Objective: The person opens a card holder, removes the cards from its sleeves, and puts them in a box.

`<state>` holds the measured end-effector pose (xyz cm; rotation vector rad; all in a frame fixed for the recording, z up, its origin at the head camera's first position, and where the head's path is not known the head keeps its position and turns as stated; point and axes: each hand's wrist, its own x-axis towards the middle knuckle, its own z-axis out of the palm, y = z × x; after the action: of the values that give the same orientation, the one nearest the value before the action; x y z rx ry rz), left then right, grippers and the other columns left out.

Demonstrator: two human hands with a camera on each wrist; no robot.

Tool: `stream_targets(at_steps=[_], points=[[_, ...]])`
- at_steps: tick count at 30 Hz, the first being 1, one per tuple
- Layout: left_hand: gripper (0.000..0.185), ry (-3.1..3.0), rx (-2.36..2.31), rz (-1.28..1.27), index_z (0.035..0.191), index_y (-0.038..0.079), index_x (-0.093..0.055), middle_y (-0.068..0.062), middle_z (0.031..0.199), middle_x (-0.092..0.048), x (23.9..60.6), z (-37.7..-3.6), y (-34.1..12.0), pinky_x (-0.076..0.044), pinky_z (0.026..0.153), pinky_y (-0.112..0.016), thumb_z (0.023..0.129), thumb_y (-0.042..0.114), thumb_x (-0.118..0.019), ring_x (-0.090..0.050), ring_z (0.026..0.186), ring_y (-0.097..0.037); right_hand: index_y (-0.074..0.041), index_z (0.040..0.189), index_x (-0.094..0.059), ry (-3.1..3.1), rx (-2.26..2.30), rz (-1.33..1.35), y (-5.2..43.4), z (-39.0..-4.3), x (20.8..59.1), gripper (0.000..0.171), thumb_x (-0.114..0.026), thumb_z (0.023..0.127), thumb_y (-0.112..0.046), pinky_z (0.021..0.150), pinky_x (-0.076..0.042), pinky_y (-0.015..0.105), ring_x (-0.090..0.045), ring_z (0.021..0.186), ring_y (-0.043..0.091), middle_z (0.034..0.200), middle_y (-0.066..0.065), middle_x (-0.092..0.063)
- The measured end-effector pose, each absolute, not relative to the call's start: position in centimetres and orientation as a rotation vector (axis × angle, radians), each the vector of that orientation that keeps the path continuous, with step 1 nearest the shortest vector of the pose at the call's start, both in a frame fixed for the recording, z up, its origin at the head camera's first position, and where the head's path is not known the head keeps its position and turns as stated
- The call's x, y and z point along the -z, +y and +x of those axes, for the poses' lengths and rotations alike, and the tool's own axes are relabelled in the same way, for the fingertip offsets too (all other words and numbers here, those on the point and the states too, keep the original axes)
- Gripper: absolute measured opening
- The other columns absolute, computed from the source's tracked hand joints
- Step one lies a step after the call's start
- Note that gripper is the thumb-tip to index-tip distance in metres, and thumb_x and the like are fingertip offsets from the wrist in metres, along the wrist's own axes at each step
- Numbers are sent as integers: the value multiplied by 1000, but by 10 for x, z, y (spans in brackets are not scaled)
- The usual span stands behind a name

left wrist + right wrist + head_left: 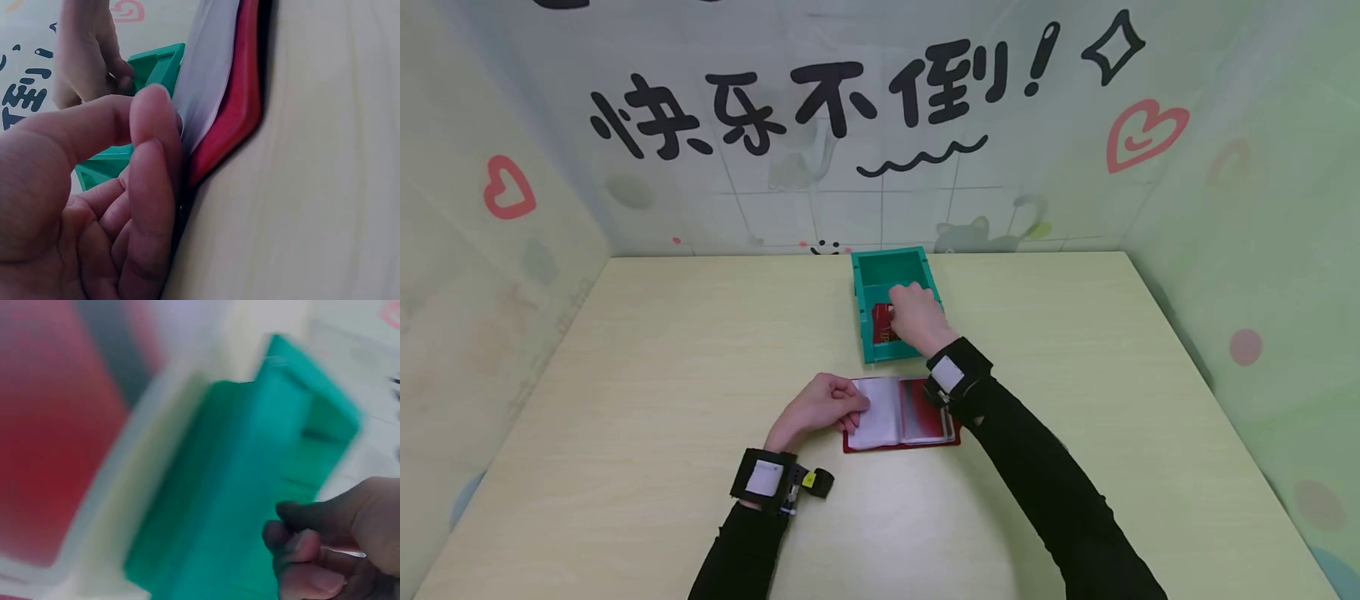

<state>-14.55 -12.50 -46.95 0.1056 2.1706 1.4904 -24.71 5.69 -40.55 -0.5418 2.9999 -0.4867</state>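
Note:
An open red card holder (902, 447) with clear plastic pages lies on the table, a red card (922, 410) in its right-hand page. My left hand (823, 406) pinches the left edge of its pages between thumb and curled fingers, close up in the left wrist view. Behind it stands a green tray (864, 283) with a divider. My right hand (917, 317) reaches down into the tray's front part, beside red cards (882, 325) with gold lettering. In the right wrist view its fingers are curled together; whether a card is between them is hidden.
The pale wooden table (662, 358) reaches back to a printed wall hanging (850, 167) right behind the tray. Hangings also close off both sides. The right forearm passes over the card holder's right edge.

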Motion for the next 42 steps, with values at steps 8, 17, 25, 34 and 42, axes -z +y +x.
stream_targets(at_steps=[8,17,25,34,42], points=[[18,2215,-1469,67,89,-2,-68,1,62,-63,469,-144,-125,-53,55,-20,95,15,-67,-61,53,-9,-1,107,-70,2834,880,-511,84,-202,391,20,-66,98,-19,52,-41,21,-54,60,17,82,14,-70],[14,2355,-1389,-35,83,3,-68,-2,61,-63,468,-141,-122,-48,52,-20,92,14,-67,-54,49,-11,-5,106,-73,2676,971,-459,109,-157,419,19,-70,95,-21,62,-54,25,-59,75,17,90,8,-71],[19,2611,-1227,-30,93,3,-63,-6,68,-61,460,-134,-114,-42,55,-23,85,14,-76,-53,59,-16,-2,113,-69,2685,1012,-464,124,-149,443,31,-75,91,-21,59,-44,23,-53,72,15,77,5,-60],[25,2752,-1298,375,101,4,-60,-6,82,-54,452,-128,-96,-42,64,-22,82,-11,-67,-50,76,-16,0,122,-66,2696,1100,-441,135,-149,461,45,-80,86,-23,64,-43,24,-51,81,17,84,7,-56],[28,2631,-1357,503,119,12,-62,-6,97,-60,459,-128,-94,-47,69,-20,93,7,-68,-54,83,-15,-5,116,-64,2644,1263,-360,137,-151,468,42,-84,83,-20,59,-40,23,-49,77,18,82,6,-52]])
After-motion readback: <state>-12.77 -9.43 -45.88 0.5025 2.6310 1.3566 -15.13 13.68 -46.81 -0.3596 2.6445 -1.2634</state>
